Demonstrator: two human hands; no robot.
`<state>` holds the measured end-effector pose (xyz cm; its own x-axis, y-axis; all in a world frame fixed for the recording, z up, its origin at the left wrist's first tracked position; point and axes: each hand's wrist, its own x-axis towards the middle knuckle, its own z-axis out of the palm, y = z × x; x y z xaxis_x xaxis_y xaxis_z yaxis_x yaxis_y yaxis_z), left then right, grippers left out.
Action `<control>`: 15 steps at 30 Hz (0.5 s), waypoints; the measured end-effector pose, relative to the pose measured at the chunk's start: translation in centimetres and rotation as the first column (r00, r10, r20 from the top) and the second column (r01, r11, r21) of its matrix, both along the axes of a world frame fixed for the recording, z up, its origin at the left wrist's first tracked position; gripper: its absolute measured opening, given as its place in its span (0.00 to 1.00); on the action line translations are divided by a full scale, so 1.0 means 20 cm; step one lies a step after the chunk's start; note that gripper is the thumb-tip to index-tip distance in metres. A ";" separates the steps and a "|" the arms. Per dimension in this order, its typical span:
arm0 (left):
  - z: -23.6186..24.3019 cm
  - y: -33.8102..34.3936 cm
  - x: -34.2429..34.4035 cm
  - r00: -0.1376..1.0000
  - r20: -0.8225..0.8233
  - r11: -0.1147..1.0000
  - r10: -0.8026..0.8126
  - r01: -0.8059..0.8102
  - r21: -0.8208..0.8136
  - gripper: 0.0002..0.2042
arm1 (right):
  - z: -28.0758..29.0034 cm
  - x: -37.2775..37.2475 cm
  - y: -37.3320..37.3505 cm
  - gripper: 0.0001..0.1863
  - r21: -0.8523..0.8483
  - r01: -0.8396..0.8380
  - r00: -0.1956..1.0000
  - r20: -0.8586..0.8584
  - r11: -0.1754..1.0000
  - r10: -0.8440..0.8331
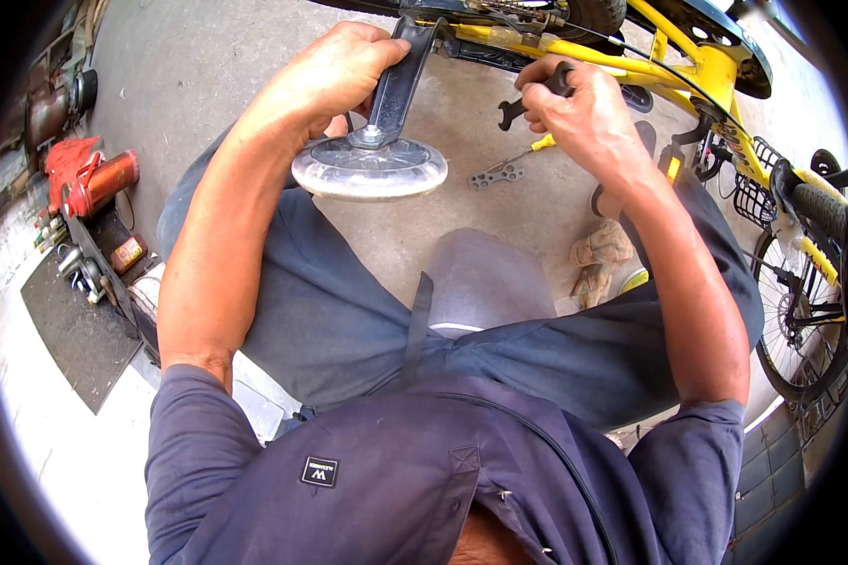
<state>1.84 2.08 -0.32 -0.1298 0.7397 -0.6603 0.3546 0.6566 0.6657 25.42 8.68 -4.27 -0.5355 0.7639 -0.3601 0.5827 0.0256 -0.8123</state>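
at the yellow bike frame (716, 80): a small clear-rimmed wheel (369, 169) on a black bracket (407, 85) is held up on the person's near side, over the concrete floor (377, 235).
left hand (344, 80): pinching the bracket, thumb on its upper face, the other fingers partly hidden behind it.
right hand (575, 108): curled around a black wrench (512, 114), which stands apart from the bracket and meets no fastener.
bracket work: the step looks like holding the wheel and bracket in position by the frame; whether the far end is fastened there, i cannot tell.
wrench work: the next move seems to call for a steady left hand and the wrench's open end lined up squarely with a fastener.
bracket's line: the long axis slants from the frame down and leftward to the bolt (372, 135) at the wheel.
wheel's lie: broadside left to right, seen at a shallow angle, the bolt head facing up.
wrench's line: slanting, open end pointing down-left toward the bracket.
floor tools: a flat multi-hole spanner (496, 177) and a yellow-handled screwdriver (544, 142) lie near each other, below the wrench.
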 end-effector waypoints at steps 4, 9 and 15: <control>0.01 0.00 0.01 1.000 -0.015 1.000 -0.002 0.002 -0.007 0.14 | 0.03 0.00 0.02 0.12 -0.178 0.088 0.982 -0.147 0.980 -0.115; 0.00 0.00 0.00 0.999 -0.032 0.999 -0.010 0.008 -0.038 0.14 | 0.08 0.00 0.01 0.13 -0.379 0.054 0.952 -0.259 0.924 -0.162; 0.00 0.01 -0.01 0.999 -0.043 0.998 -0.021 0.018 -0.055 0.15 | 0.10 0.02 0.03 0.14 -0.379 0.057 0.962 -0.228 0.924 -0.153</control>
<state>1.74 2.24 -0.38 -0.1452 0.7055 -0.6936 0.3957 0.6840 0.6129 25.78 9.29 -2.36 -0.5683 0.6608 -0.4903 0.3438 -0.3507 -0.8711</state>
